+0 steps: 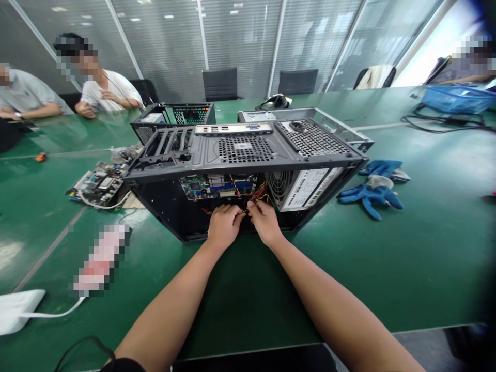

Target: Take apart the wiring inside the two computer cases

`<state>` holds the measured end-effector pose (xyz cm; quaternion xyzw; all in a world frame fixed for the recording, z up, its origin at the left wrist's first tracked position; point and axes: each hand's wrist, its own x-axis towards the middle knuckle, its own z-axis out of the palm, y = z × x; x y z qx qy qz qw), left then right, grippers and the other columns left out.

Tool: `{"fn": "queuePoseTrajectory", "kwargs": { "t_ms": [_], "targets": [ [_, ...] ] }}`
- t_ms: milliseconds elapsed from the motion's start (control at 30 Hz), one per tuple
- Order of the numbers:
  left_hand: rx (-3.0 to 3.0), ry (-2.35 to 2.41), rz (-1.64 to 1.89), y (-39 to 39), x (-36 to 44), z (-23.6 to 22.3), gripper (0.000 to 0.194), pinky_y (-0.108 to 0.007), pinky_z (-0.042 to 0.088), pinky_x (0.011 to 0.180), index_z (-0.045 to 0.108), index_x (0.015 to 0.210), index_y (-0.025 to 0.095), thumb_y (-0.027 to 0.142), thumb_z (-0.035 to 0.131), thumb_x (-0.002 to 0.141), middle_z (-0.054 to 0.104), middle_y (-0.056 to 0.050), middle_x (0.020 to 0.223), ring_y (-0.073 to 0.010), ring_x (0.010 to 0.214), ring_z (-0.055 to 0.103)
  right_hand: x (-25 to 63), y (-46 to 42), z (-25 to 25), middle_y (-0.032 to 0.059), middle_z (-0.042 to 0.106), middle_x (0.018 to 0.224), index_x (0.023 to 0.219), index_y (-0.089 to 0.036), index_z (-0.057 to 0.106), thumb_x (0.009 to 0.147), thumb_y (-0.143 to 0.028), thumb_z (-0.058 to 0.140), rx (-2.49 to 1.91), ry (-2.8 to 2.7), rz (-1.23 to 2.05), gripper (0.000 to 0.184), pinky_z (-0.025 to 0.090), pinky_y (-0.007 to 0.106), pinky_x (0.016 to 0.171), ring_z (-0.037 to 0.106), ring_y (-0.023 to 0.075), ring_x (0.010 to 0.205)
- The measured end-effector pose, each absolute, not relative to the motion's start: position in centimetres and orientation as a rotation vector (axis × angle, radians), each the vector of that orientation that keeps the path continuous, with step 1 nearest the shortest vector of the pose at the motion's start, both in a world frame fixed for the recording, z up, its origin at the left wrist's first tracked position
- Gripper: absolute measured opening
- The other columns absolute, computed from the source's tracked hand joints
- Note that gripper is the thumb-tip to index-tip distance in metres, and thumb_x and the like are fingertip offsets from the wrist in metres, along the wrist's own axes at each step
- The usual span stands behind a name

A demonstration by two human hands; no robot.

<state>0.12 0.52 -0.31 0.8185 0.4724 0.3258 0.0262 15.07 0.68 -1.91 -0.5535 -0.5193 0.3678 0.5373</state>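
A black computer case [186, 165] stands on the green table with its open side towards me and its perforated rear panel facing up. Inside it are a motherboard [197, 190] and, on the right, a labelled power supply [312, 188]. Thin red, yellow and black cables [260, 194] hang from the power supply. At the opening, my left hand [225, 223] pinches a yellow-and-black cable. Close beside it, my right hand [264, 219] has its fingers closed on the same cables. The fingertips partly hide what they grip.
Left of the case lies a loose motherboard [103, 183]; nearer me are a blurred-out phone-like object [103, 258] and a white charger [19, 310]. Blue gloves [374, 194] lie to the right. Behind stand another open case [174, 111] and a metal frame [321, 116]. People sit across the table.
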Motion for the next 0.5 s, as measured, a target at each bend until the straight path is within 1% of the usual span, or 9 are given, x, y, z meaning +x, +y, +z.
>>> {"fn": "queuePoseTrajectory", "kwargs": {
  "t_ms": [133, 300, 400, 500],
  "targets": [
    [2.541, 1.484, 0.968, 0.48, 0.14, -0.28, 0.009, -0.034, 0.045, 0.073, 0.065, 0.086, 0.02, 0.024, 0.063, 0.094, 0.071, -0.003, 0.085, -0.0213, 0.082, 0.064, 15.16, 0.73, -2.04, -0.0008, 0.051, 0.059, 0.066, -0.022, 0.05, 0.09, -0.056, 0.051, -1.317, -1.254, 0.872, 0.041, 0.037, 0.028, 0.054, 0.047, 0.0151, 0.057],
    [2.528, 1.487, 0.953, 0.43, 0.15, -0.26, 0.008, -0.034, 0.045, 0.074, 0.065, 0.088, 0.02, 0.022, 0.062, 0.094, 0.072, -0.003, 0.086, -0.021, 0.082, 0.065, 15.15, 0.63, -1.63, 0.0022, 0.058, 0.062, 0.069, -0.021, 0.056, 0.087, -0.058, 0.054, -1.296, -1.246, 0.886, 0.041, 0.041, 0.03, 0.057, 0.053, 0.0177, 0.061],
    [2.522, 1.479, 0.977, 0.43, 0.13, -0.24, 0.007, -0.034, 0.045, 0.074, 0.066, 0.088, 0.02, 0.022, 0.062, 0.094, 0.072, -0.003, 0.085, -0.0213, 0.082, 0.064, 15.15, 0.57, -1.42, 0.0025, 0.059, 0.063, 0.068, -0.021, 0.055, 0.087, -0.059, 0.054, -1.295, -1.233, 0.9, 0.042, 0.042, 0.03, 0.057, 0.054, 0.0176, 0.061],
    [2.517, 1.463, 1.027, 0.45, 0.11, -0.23, 0.008, -0.034, 0.046, 0.075, 0.065, 0.086, 0.02, 0.024, 0.063, 0.093, 0.071, -0.003, 0.084, -0.0216, 0.083, 0.063, 15.16, 0.55, -1.43, 0.0017, 0.058, 0.062, 0.066, -0.022, 0.052, 0.085, -0.063, 0.055, -1.3, -1.21, 0.911, 0.046, 0.04, 0.029, 0.055, 0.052, 0.016, 0.059]
  ]
}}
